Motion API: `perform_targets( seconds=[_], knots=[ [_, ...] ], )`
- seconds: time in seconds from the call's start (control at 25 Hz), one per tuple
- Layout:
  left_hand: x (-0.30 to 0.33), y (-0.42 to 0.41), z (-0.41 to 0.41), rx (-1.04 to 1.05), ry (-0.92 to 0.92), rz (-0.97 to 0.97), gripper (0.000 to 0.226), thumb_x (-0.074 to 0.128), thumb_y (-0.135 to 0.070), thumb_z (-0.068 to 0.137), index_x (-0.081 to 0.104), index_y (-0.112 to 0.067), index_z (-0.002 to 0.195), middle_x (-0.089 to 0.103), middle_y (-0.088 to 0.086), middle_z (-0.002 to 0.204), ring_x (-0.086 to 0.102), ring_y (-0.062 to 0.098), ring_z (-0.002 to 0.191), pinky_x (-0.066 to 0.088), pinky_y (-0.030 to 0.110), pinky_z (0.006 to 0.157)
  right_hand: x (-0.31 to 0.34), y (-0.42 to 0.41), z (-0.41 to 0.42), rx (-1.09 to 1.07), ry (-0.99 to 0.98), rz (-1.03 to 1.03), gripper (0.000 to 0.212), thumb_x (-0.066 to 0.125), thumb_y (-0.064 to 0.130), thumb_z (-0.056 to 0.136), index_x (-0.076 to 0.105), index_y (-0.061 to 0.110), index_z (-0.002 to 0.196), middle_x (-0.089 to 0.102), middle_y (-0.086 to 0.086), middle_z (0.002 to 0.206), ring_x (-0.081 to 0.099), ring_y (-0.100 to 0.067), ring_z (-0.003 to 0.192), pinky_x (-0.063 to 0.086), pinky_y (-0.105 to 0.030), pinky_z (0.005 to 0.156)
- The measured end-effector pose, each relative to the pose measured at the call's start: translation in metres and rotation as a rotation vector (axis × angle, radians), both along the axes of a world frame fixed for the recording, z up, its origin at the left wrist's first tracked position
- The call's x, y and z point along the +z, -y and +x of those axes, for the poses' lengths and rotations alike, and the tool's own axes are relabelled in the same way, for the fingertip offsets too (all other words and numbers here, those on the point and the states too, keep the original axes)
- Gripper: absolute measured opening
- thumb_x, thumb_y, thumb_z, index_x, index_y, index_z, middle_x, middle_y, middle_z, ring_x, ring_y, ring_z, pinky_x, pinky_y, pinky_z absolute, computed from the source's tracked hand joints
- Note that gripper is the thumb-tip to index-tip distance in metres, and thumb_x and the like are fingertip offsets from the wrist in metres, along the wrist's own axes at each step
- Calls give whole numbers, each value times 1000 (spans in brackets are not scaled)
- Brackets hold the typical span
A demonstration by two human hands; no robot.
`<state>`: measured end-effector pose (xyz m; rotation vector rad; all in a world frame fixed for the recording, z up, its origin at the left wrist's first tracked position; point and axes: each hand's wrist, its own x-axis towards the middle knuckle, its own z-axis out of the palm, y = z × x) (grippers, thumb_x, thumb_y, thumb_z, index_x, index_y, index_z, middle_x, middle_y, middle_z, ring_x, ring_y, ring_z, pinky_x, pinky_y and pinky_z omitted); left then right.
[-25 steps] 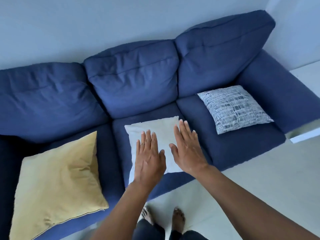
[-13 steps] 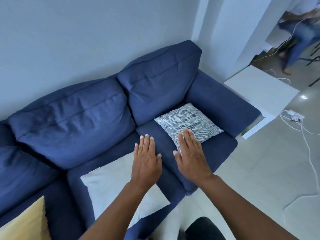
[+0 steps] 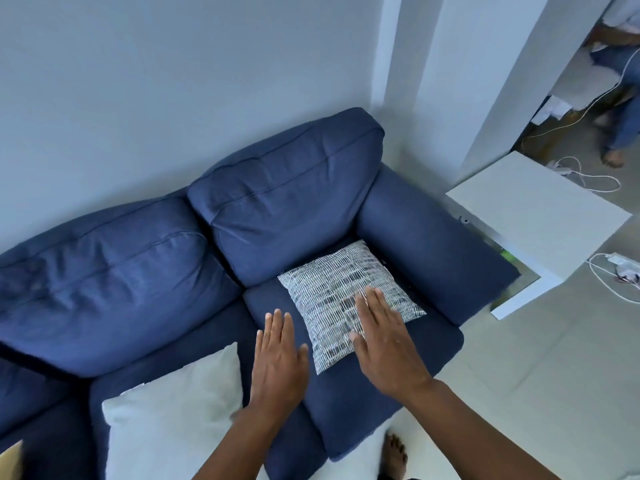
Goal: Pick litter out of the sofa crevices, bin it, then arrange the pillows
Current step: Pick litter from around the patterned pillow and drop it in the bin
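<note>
No writing or label could be read anywhere. Both hands were flat, fingers extended and empty: the left hand (image 3: 278,362) over the dark blue fabric sofa (image 3: 263,216) seat, the right hand (image 3: 388,344) over the blue-and-white patterned square pillow (image 3: 332,289) beside the armrest. A plain white pillow (image 3: 166,427) lay left; bare seat showed between them.

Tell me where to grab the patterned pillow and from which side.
Take the patterned pillow by its two side corners, coming from the front. It lies flat on the seat, turned diamond-wise, near corner toward you. The right hand is over it; the left hand is beside it.
</note>
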<state>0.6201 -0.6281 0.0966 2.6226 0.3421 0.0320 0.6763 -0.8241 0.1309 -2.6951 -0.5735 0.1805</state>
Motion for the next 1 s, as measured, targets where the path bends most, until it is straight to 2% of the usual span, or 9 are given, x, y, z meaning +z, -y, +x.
perform_targets(
  seconds=[0.12,0.24,0.36,0.52,0.68,0.76,0.88,1.0],
  knots=[
    [-6,36,25,65,-23,-4,66,63,-20,96,36,0,153,28,17,163,21,32,154,19,47,123,-9,35,43,86,-39,-24,62,32,37,104,14,12,158,2,-9,168,-5,-24,155,18,-50,124],
    [-10,52,45,147,-84,-43,66,56,-23,100,29,-3,157,21,14,166,14,29,156,11,41,124,-21,35,85,152,-107,-21,62,38,33,105,13,11,158,-1,-9,168,-5,-24,155,15,-49,124],
    [-22,42,59,184,-113,-41,65,51,-27,102,25,-5,158,17,13,167,11,27,157,9,39,125,-30,13,114,201,-122,12,63,43,29,104,17,8,157,5,-12,167,1,-26,155,18,-51,123],
    [-48,16,101,256,-143,-70,63,57,-22,99,35,1,153,30,20,162,23,33,153,21,45,124,-41,-2,148,275,-178,-48,62,35,33,106,8,14,159,-4,-6,168,-8,-20,155,13,-45,125],
    [-66,5,150,305,-219,-131,60,53,-20,101,33,3,153,30,21,162,23,34,153,20,40,125,-61,-7,203,293,-221,-73,61,33,34,107,9,12,159,-5,-5,168,-10,-18,154,10,-43,126],
    [-84,1,178,322,-247,-175,55,53,-19,101,38,1,150,39,19,157,31,33,149,27,39,121,-86,-18,235,287,-275,-79,61,33,34,107,10,11,159,-2,-4,168,-9,-18,154,7,-40,127],
    [-123,-2,229,362,-288,-228,44,55,-19,98,49,-3,139,54,12,141,50,32,131,45,43,103,-143,-39,289,302,-329,-115,62,35,35,107,14,9,158,5,-8,168,-1,-20,155,8,-38,126],
    [-174,-14,296,436,-286,-256,43,56,-19,98,53,-3,138,58,15,139,55,34,127,47,44,99,-216,-62,346,335,-330,-177,60,36,34,105,19,6,156,13,-12,167,8,-24,155,16,-42,125]
  ],
)
